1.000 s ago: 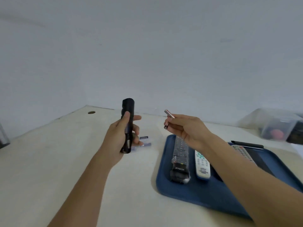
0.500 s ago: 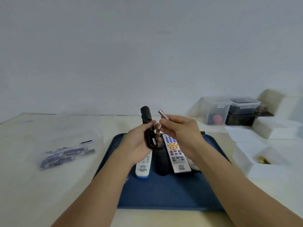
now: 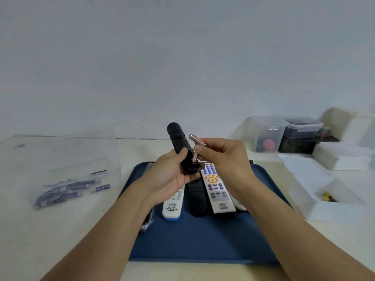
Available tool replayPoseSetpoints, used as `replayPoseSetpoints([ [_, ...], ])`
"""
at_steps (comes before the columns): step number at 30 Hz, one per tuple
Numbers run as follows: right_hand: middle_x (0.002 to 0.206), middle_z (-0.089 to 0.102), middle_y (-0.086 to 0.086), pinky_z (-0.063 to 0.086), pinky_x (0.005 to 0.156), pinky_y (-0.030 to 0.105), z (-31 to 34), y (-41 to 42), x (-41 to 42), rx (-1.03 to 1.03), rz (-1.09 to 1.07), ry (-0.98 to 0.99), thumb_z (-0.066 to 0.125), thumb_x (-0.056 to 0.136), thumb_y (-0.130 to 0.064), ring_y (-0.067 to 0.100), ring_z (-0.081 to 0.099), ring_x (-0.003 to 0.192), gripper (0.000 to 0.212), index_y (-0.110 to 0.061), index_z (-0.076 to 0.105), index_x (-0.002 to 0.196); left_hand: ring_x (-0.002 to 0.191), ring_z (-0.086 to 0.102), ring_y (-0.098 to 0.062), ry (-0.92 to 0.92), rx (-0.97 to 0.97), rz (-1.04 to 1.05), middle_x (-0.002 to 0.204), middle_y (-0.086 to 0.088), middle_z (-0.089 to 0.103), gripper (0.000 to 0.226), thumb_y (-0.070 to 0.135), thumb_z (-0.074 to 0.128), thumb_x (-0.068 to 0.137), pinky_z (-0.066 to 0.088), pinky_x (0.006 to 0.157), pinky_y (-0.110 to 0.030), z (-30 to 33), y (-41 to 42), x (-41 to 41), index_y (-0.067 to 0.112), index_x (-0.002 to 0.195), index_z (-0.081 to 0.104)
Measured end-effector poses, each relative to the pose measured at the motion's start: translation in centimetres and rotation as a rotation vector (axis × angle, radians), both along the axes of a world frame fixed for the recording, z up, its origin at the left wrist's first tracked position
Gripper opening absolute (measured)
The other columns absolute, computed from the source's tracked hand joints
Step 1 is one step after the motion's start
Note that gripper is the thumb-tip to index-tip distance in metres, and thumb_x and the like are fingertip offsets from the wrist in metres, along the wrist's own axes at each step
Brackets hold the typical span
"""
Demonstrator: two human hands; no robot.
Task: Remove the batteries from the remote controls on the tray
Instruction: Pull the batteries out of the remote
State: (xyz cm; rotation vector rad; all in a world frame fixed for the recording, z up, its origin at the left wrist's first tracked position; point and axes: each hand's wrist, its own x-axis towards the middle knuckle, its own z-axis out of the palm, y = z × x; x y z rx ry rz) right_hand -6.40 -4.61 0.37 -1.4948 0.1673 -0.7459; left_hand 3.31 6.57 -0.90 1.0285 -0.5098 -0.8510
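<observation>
Two bare forearms enter from bottom of frame, one from lower left, one from lower right, converging twd centre. No sleeves in view, arms uncovered up to frame edge. Left hand [image 3: 168,177] & right hand [image 3: 223,159]: no gloves, no rings, no watch or wristband seen. Nails short, unpainted where visible, e.g. on right fingertips [image 3: 197,149] near frame centre. Rest of body out of frame.

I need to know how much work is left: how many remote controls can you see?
6, perhaps more hidden: black remote in the left hand; on the tray, a white-and-blue one, black one, white one, and two partly hidden by arms.
</observation>
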Motion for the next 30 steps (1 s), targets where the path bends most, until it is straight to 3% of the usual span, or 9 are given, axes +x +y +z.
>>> replayPoseSetpoints([
  [4,0.079,0.078,0.002,0.058,0.072,0.024,-0.28,0.07,0.30,-0.194,-0.077,0.008,0.072,0.086,0.000,0.010,0.071,0.073,0.022,-0.019,0.080,0.091,0.090,0.071,-0.024,-0.048,0.009,-0.026,0.110,-0.014,0.068,0.031,0.019,0.041,0.109,0.061,0.076,-0.038,-0.18,-0.40,-0.06,0.014,0.133,0.059],
  [9,0.083,0.076,-0.010,0.055,0.074,0.018,-0.84,-0.01,0.66,-0.412,-0.156,0.051,0.073,0.085,-0.002,-0.001,0.067,0.073,0.024,-0.022,0.081,0.096,0.087,0.069,-0.024,-0.071,0.028,-0.040,0.115,-0.016,0.067,0.033,0.016,0.044,0.107,0.057,0.079,-0.040,-0.21,-0.86,-0.16,0.007,0.137,0.055],
  [13,0.088,0.067,-0.003,0.051,0.069,0.013,-0.77,0.16,0.76,-0.547,-0.225,0.084,0.074,0.085,-0.004,0.004,0.065,0.076,0.023,-0.024,0.080,0.094,0.089,0.065,-0.025,-0.071,0.043,-0.021,0.111,-0.015,0.067,0.035,0.014,0.044,0.106,0.052,0.081,-0.043,-0.28,-0.95,-0.34,0.003,0.137,0.055],
  [16,0.086,0.070,-0.008,0.052,0.070,0.016,-0.62,0.17,0.64,-0.596,-0.210,0.120,0.073,0.086,-0.007,0.005,0.065,0.078,0.025,-0.027,0.080,0.098,0.091,0.063,-0.026,-0.063,0.056,-0.024,0.110,-0.016,0.067,0.037,0.017,0.041,0.106,0.052,0.080,-0.041,-0.10,-0.86,-0.49,0.001,0.138,0.053],
  [20,0.080,0.069,-0.006,0.044,0.068,0.015,-0.75,0.18,0.59,-0.746,-0.262,0.145,0.072,0.087,-0.012,0.007,0.060,0.075,0.019,-0.026,0.080,0.097,0.099,0.063,-0.028,-0.007,0.022,-0.048,0.110,-0.015,0.070,0.038,0.018,0.041,0.106,0.050,0.093,-0.048,-0.16,-0.93,-0.69,0.000,0.136,0.055],
  [24,0.080,0.060,-0.002,0.037,0.064,0.009,-0.90,0.22,0.93,-0.808,-0.304,0.154,0.073,0.088,-0.013,0.007,0.056,0.073,0.013,-0.023,0.080,0.092,0.095,0.068,-0.025,0.056,-0.014,-0.072,0.111,-0.015,0.069,0.035,0.019,0.041,0.106,0.056,0.088,-0.043,-0.14,-0.92,-0.56,0.002,0.132,0.059],
  [28,0.079,0.055,0.000,0.035,0.061,0.011,-0.98,0.13,0.81,-0.824,-0.346,0.159,0.073,0.089,-0.018,0.007,0.052,0.071,0.009,-0.024,0.080,0.090,0.093,0.064,-0.023,0.104,-0.011,-0.099,0.113,-0.013,0.064,0.025,0.020,0.046,0.102,0.055,0.082,-0.038,0.13,-0.73,-0.48,0.009,0.117,0.063],
  [30,0.077,0.055,0.001,0.035,0.061,0.011,-0.89,0.10,0.70,-0.823,-0.334,0.169,0.072,0.089,-0.019,0.006,0.050,0.069,0.010,-0.025,0.080,0.091,0.099,0.060,-0.025,0.105,0.002,-0.073,0.115,-0.015,0.062,0.031,0.017,0.046,0.102,0.054,0.081,-0.037,0.05,-0.73,-0.33,0.003,0.125,0.061],
])
